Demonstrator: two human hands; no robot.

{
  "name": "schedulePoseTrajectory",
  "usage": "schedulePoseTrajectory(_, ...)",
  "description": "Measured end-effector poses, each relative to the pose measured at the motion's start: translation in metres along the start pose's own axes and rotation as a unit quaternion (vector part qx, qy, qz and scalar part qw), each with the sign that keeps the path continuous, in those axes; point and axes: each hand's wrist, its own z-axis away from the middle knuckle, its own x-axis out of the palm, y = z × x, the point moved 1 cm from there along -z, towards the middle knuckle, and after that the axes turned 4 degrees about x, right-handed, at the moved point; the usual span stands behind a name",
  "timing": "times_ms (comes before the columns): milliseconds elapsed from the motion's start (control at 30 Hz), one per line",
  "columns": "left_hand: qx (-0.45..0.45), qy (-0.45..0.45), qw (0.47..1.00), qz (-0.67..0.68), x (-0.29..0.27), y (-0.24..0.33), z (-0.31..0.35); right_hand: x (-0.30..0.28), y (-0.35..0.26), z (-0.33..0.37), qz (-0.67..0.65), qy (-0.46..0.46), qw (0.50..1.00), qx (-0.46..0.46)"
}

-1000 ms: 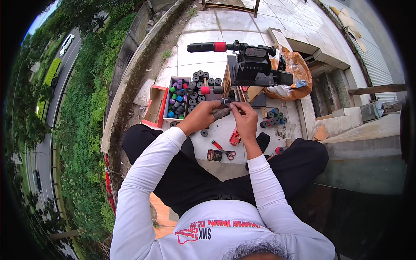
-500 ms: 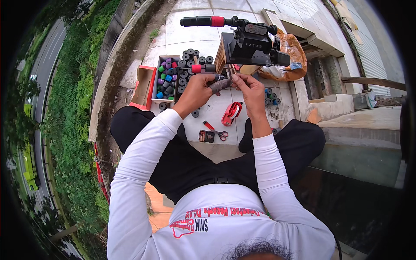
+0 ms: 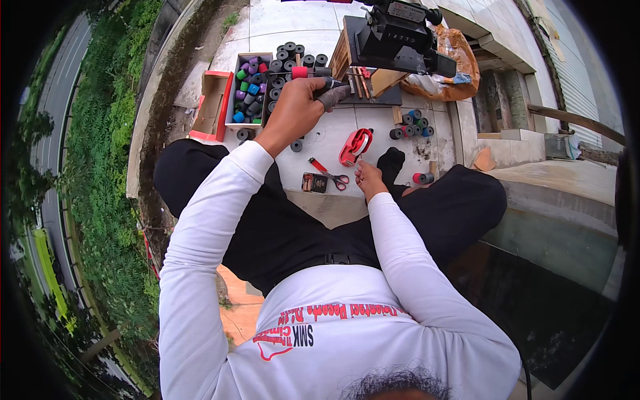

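Note:
My left hand (image 3: 298,110) is closed around a dark grey cylindrical piece (image 3: 333,93), which points to the right in front of a wooden stand. Its far end is partly hidden by my fingers. Just beyond my knuckles lies a rod carrying a red and black roll (image 3: 303,72). My right hand (image 3: 369,180) is lower, fingers bent and pressed together, close below a red tape dispenser (image 3: 356,147) on the tiles. Whatever sits between those fingertips is too small to make out.
Left stand an open box of coloured rolls (image 3: 238,120), a red-edged box (image 3: 212,107) and several black rolls (image 3: 290,50). Scissors (image 3: 340,181) and a small dark pack (image 3: 315,183) lie near my legs. A black machine (image 3: 400,40) tops the stand; more rolls (image 3: 413,125) sit right.
My right hand has left the grey piece and come down toward me, beside the tape dispenser. My left hand still holds the piece. The whole view has shifted slightly.

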Motion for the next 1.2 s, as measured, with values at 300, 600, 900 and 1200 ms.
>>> schedulePoseTrajectory(300,-0.021,-0.021,1.000,0.006,0.001,-0.001,0.000,0.003,0.014,-0.010,0.008,-0.071,0.997,0.024)
schedulePoseTrajectory(600,0.023,-0.030,0.999,-0.023,0.008,0.001,-0.005,-0.009,0.016,-0.027,-0.056,-0.109,0.992,0.034)
schedulePoseTrajectory(900,0.010,-0.029,0.999,-0.024,0.007,-0.011,-0.001,0.008,0.023,0.019,-0.062,-0.083,0.995,0.001)
schedulePoseTrajectory(1200,0.057,-0.010,0.998,-0.020,0.012,-0.021,0.000,0.007,0.029,0.027,-0.018,-0.051,0.997,0.064)
